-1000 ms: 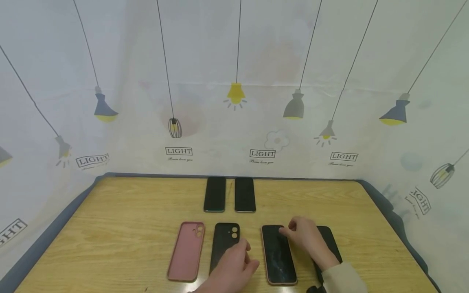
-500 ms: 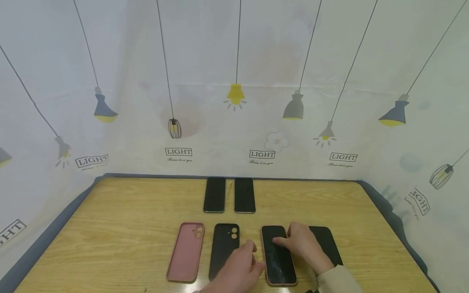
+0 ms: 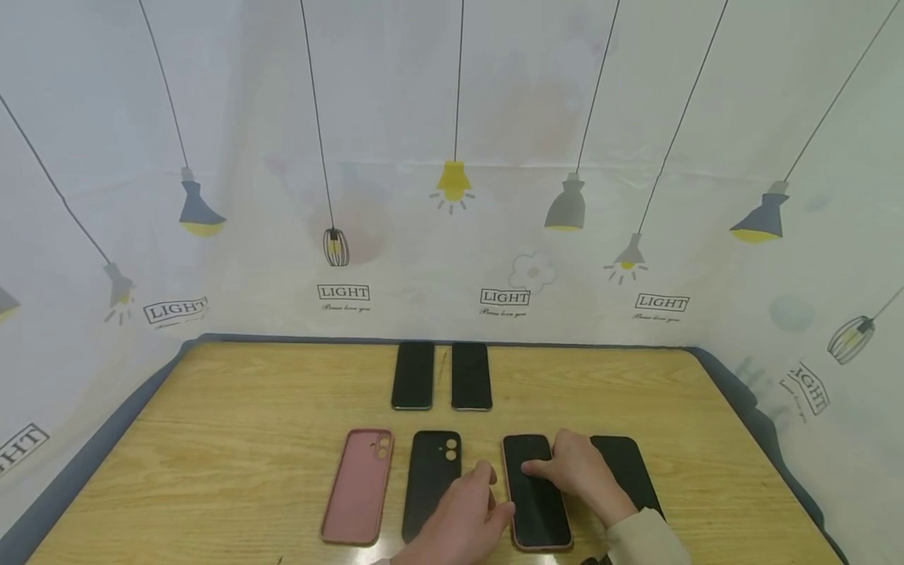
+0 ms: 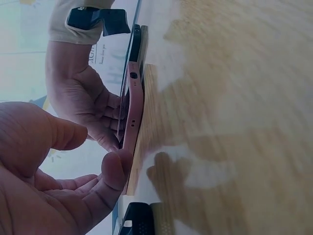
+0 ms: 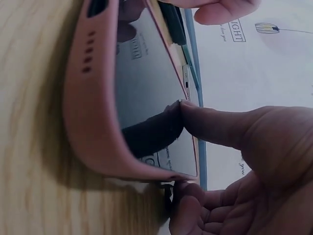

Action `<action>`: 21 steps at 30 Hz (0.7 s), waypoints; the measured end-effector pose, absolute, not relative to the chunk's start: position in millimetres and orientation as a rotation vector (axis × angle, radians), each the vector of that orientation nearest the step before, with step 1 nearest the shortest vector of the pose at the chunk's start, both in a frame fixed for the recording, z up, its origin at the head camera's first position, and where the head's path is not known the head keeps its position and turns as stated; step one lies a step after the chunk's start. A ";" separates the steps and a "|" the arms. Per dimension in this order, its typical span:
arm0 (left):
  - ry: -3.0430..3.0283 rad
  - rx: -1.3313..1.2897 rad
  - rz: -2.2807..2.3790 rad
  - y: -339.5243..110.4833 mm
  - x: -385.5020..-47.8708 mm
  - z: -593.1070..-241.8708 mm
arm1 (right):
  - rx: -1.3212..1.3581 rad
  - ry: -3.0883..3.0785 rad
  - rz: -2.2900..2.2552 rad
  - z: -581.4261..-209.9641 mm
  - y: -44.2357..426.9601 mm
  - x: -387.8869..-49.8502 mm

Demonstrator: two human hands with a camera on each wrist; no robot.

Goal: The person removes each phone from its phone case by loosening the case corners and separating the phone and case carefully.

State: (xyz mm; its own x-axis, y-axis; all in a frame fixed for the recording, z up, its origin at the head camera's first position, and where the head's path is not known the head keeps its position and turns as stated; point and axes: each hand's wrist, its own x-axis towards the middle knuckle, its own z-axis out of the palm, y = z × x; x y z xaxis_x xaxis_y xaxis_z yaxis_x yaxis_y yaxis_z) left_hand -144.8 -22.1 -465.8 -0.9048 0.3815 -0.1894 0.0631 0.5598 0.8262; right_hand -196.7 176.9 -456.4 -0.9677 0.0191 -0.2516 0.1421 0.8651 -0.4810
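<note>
A phone in a pink case (image 3: 540,514) lies screen up on the table, right of centre. My right hand (image 3: 582,471) is over its right edge; in the right wrist view the thumb (image 5: 210,122) presses the dark screen while curled fingers meet the edge of the pink rim (image 5: 90,122). From the other side comes my left hand (image 3: 462,518), partly over a black phone case (image 3: 427,482). In the left wrist view, its index fingertip touches the pink side (image 4: 133,107), with the thumb held apart.
An open pink case (image 3: 359,486) lies farthest left. Two dark phones (image 3: 413,377) lie side by side near the back edge of the wooden table (image 3: 233,447). Right of my right hand, a flat black item (image 3: 628,471) is partly covered by the arm.
My right hand has shifted slightly left, its thumb moving from the phone's upper right corner onto the screen. My left hand has moved right, up to the phone's left side.
</note>
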 end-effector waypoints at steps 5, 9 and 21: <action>2.457 0.374 1.293 -24.0 -145.5 -463.3 | 0.134 2.755 -0.806 -453.4 177.3 -198.1; 2.510 0.426 1.324 -27.2 -144.1 -461.8 | 0.091 2.787 -0.879 -452.6 178.9 -198.9; 2.547 0.384 1.409 -38.2 -146.3 -456.2 | -0.010 2.771 -1.264 -440.5 172.4 -193.8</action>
State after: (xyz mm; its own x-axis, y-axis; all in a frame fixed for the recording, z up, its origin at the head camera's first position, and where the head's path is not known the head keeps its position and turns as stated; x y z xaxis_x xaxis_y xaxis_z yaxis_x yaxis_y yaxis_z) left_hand -146.3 -38.2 -456.2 -0.9452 0.3222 -0.0524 0.1268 0.5102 0.8506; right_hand -193.8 172.4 -440.5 -0.9954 -0.0459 -0.0845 0.0337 0.6561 -0.7539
